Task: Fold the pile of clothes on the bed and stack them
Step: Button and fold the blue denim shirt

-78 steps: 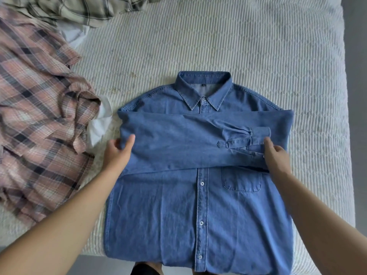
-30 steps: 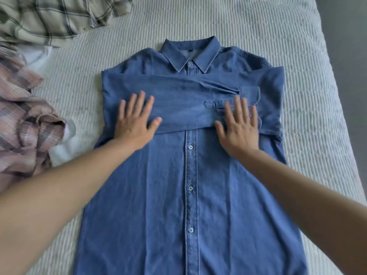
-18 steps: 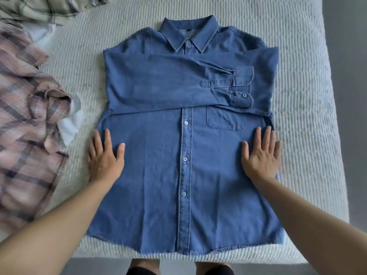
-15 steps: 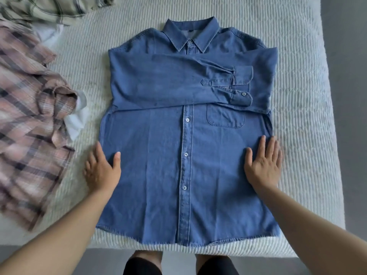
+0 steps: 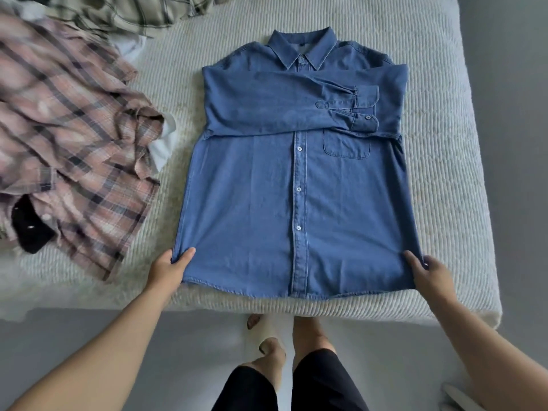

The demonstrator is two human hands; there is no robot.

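While both hands pinch (thumbs on top) the denim shirt hem corners.

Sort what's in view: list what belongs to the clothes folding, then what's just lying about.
Part of the job:
denim shirt, sleeves folded across the chest
left hand and right hand, each gripping a bottom corner of it
pink plaid shirt, unfolded
green plaid shirt, unfolded
bed

Lying about:
white slipper on the floor
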